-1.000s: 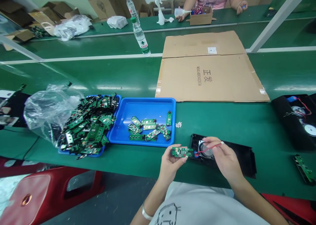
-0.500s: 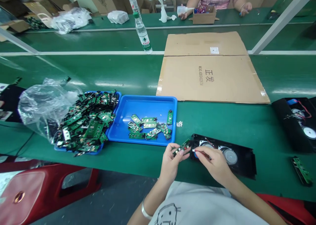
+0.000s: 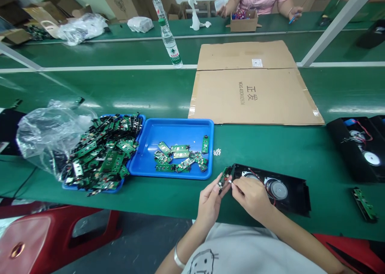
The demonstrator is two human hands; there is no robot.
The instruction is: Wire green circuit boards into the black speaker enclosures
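Note:
My left hand is closed on a small green circuit board, held tilted at the left end of a black speaker housing. My right hand pinches a small white connector right at the board's edge; whether it is seated there I cannot tell. Thin red and black wires run inside the housing, near a round silver speaker. A second speaker is partly covered by my right hand. Several tiny white pieces lie on the green table just beyond my hands.
A blue tray holds several circuit boards; left of it, a heaped tray of boards sits beside a plastic bag. Flattened cardboard lies ahead. Right are another black housing and a loose board. A co-worker sits opposite.
My left hand has turned the board more upright. My right hand has moved left, bringing the white connector up to the board. The co-worker's hand has lifted a white bottle.

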